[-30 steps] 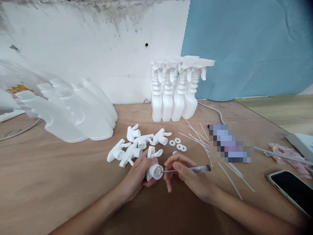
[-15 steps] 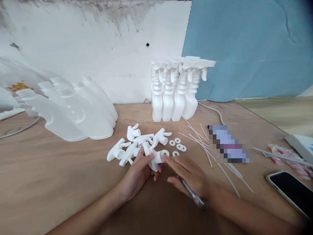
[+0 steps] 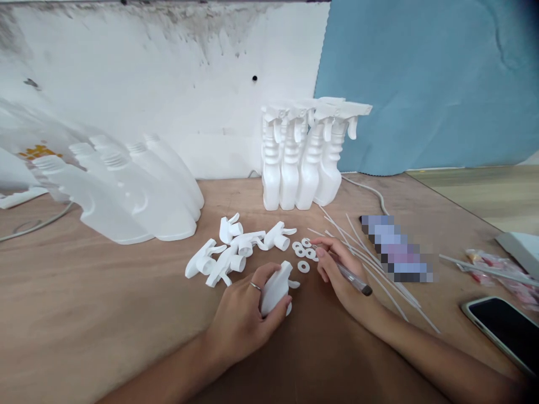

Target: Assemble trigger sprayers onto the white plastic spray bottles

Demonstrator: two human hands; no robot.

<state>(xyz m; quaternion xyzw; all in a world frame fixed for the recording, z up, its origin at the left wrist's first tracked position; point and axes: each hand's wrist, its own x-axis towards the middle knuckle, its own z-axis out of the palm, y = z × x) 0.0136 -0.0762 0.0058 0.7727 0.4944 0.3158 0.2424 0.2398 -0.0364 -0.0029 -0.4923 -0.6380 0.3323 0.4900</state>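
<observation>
Right hand (image 3: 343, 275) moved to washers (image 3: 299, 267), gripping half-hidden pen-like tool (image 3: 353, 279) | left hand (image 3: 242, 317) gripping spray head (image 3: 275, 289), partly covered

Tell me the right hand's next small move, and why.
Probably lift one white washer with the pen-like tool: the right hand holds that tool right beside the washers, while the left hand grips a spray head.

a blue cloth (image 3: 425, 84) is hanging against the stained white wall (image 3: 177, 84), a pale cable (image 3: 372, 189) is trailing across the wooden table (image 3: 105, 297) below it, a dark-screened phone (image 3: 505, 331) is lying at the right, and wrapped packets (image 3: 507, 286) are resting beside a white box (image 3: 521, 251)
</observation>
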